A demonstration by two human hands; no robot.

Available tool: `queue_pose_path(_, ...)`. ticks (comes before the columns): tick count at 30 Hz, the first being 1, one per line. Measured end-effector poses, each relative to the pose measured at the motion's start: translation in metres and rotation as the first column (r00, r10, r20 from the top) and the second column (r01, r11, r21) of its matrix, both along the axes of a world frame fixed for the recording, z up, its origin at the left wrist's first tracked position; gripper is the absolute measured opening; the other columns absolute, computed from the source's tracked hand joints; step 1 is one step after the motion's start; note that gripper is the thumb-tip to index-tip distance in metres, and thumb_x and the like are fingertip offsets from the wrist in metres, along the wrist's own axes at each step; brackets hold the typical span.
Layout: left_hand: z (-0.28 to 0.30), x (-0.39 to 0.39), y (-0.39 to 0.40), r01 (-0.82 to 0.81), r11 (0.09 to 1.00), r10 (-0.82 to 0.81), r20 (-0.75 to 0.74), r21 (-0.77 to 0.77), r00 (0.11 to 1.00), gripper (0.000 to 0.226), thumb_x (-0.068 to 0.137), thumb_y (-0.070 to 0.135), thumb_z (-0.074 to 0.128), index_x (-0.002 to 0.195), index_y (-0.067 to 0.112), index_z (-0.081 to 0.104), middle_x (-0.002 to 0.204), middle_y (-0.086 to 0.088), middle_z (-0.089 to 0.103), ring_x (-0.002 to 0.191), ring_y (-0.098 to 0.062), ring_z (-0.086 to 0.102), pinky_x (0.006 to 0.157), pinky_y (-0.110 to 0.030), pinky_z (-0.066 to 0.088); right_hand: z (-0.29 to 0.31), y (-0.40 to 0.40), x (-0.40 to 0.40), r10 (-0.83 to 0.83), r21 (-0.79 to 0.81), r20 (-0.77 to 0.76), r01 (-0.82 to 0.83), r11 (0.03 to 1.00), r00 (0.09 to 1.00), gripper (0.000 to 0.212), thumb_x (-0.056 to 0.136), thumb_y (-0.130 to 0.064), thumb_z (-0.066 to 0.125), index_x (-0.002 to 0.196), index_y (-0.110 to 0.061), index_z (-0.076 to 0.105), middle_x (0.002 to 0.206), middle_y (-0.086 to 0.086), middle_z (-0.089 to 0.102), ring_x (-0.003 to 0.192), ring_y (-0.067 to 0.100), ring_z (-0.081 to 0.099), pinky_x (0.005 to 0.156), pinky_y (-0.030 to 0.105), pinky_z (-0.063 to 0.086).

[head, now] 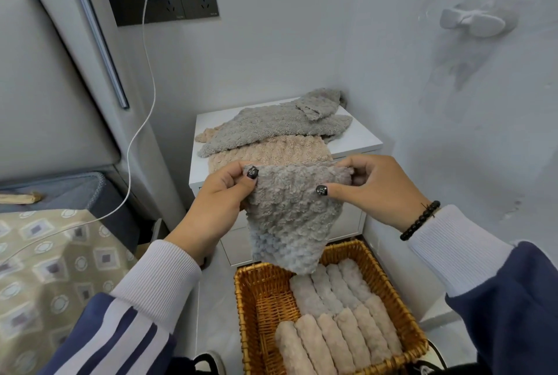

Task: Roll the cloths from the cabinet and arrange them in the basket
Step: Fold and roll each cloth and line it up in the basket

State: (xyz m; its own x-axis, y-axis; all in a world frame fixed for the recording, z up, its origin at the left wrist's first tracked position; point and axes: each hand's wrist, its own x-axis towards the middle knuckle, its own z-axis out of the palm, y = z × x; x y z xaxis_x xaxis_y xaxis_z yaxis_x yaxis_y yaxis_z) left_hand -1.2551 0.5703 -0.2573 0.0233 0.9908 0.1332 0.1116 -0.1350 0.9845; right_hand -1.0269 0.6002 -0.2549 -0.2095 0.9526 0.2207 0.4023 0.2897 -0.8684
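Hanging in the air between both hands, the grey cloth (290, 217) is held up by its top edge and droops down to a point just over the back of the basket (250, 308). Its top edge runs side to side, from one hand to the other, so neither hand is nearer than the other. The left hand (217, 208) pinches the top left corner with thumb and fingers. The right hand (377, 190) pinches the top right corner the same way.

Down in the basket, rolled cloths (341, 320) lie side by side in rows, filling the right part. The left part looks bare.

Behind the held cloth, more loose cloths (271, 133) lie on the white cabinet (359, 140), well apart from the basket.

I think rolling comes next, and the cloth would need a flat spot first.
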Motion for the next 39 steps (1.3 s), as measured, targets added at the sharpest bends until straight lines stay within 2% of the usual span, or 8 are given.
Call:
queue_pose_path(5,-0.001,-0.004,0.005,-0.005,1.0,0.006,0.024,-0.026,1.0,0.019,0.099,0.003,0.043,0.094,0.006,0.061,0.063,0.004,0.055,0.062,-0.011,0.05,0.067,-0.028,0.044,0.005,-0.005,-0.003,-0.024,0.06,-0.107,0.03,0.998,0.994,0.038,0.072,-0.009,0.081,0.103,-0.017,0.06,0.081,-0.007,0.047,0.043,-0.005,0.046,0.051,0.008,0.039)
queue_pose_path(8,0.002,-0.004,0.005,0.011,1.0,-0.011,-0.007,-0.008,1.0,0.011,0.092,0.017,0.062,0.096,0.008,0.067,0.064,0.0,0.055,0.062,-0.015,0.053,0.067,-0.028,0.046,0.005,-0.008,-0.006,0.002,0.045,-0.113,0.003,0.999,0.994,0.044,0.073,-0.006,0.08,0.109,-0.015,0.057,0.077,-0.005,0.044,0.039,-0.002,0.044,0.048,0.009,0.036)
queue_pose_path(13,-0.001,0.006,0.0,0.148,0.988,-0.131,-0.323,0.031,0.937,0.039,0.068,0.04,0.081,0.103,0.025,0.072,0.09,-0.001,0.074,0.088,-0.029,0.067,0.084,-0.037,0.055,-0.007,-0.013,-0.017,0.078,0.046,0.054,-0.08,0.996,0.996,0.047,0.068,-0.018,0.084,0.102,-0.032,0.055,0.083,0.007,0.058,0.054,0.011,0.05,0.057,0.022,0.046)
queue_pose_path(19,-0.007,0.022,0.003,0.223,0.971,-0.154,-0.491,0.086,0.858,0.009,0.086,0.026,0.071,0.082,0.019,0.073,0.066,0.006,0.065,0.056,-0.003,0.052,0.056,-0.024,0.041,-0.02,-0.017,-0.026,0.102,0.067,0.127,-0.111,0.992,0.987,0.053,0.067,-0.018,0.084,0.107,-0.029,0.051,0.086,0.002,0.059,0.048,-0.001,0.045,0.054,0.012,0.038)
queue_pose_path(22,-0.008,0.024,0.005,0.205,0.967,-0.113,-0.475,0.147,0.873,0.012,0.091,0.023,0.065,0.08,0.021,0.069,0.067,0.009,0.06,0.057,-0.002,0.048,0.058,-0.022,0.039,-0.023,-0.014,-0.026,0.091,-0.006,0.081,-0.091,0.996,0.993,0.056,0.065,-0.024,0.085,0.107,-0.031,0.049,0.084,-0.005,0.059,0.055,0.0,0.053,0.062,0.018,0.047)
queue_pose_path(25,-0.004,0.022,0.008,0.133,0.961,-0.02,-0.421,0.241,0.907,0.012,0.092,0.026,0.062,0.081,0.025,0.065,0.069,0.011,0.059,0.061,-0.003,0.049,0.059,-0.02,0.041,-0.027,-0.013,-0.022,0.142,-0.119,0.088,-0.131,0.984,0.986,0.059,0.066,-0.03,0.086,0.113,-0.029,0.051,0.106,-0.008,0.066,0.095,0.007,0.064,0.087,0.031,0.053)
queue_pose_path(27,0.0,0.02,0.009,0.063,0.957,0.042,-0.351,0.284,0.935,0.013,0.092,0.028,0.06,0.081,0.024,0.063,0.071,0.011,0.058,0.062,-0.002,0.048,0.06,-0.016,0.04,-0.028,-0.015,-0.02,0.185,-0.15,0.128,-0.165,0.975,0.974,0.052,0.071,-0.03,0.083,0.115,-0.023,0.056,0.111,-0.011,0.064,0.103,0.007,0.062,0.091,0.025,0.051)
queue_pose_path(39,0.005,-0.011,0.022,-0.289,0.892,0.375,-0.212,0.348,0.903,0.015,0.096,0.031,0.056,0.082,0.027,0.059,0.071,0.003,0.058,0.057,-0.001,0.046,0.054,-0.014,0.039,-0.021,-0.012,0.024,0.14,-0.265,0.156,-0.095,0.96,0.978,0.018,0.078,-0.033,0.076,0.094,-0.033,0.069,0.09,-0.017,0.071,0.077,-0.008,0.066,0.071,0.008,0.051)
